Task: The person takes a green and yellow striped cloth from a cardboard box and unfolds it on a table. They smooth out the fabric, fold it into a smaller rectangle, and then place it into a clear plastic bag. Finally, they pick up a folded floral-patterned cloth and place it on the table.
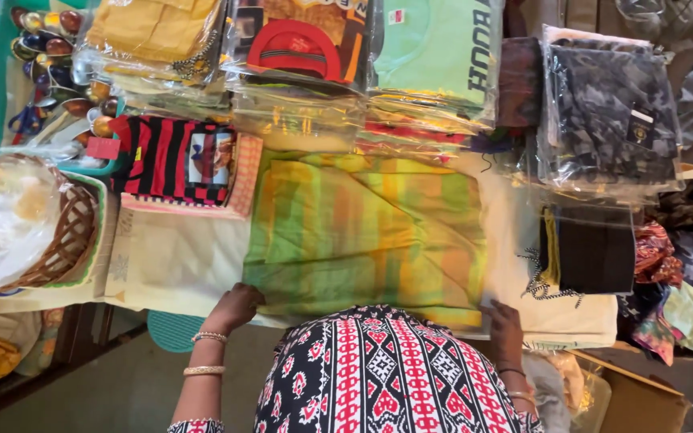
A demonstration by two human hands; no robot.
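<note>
A folded green and yellow striped cloth [366, 232] is laid flat at the near edge of the table [178, 265]; its near left corner is pinched by the left hand [234, 307], and its near right corner is gripped by the right hand [505, 329], the hands being held well apart; a wicker basket [66, 240] is seen at the left edge; bagged garments [435, 56] are stacked along the far edge; a black packet [591, 248] lies towards the right edge.

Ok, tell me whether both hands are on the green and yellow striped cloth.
Yes: the left hand grips one near corner of the green and yellow striped cloth, and the right hand rests on the other.
</note>
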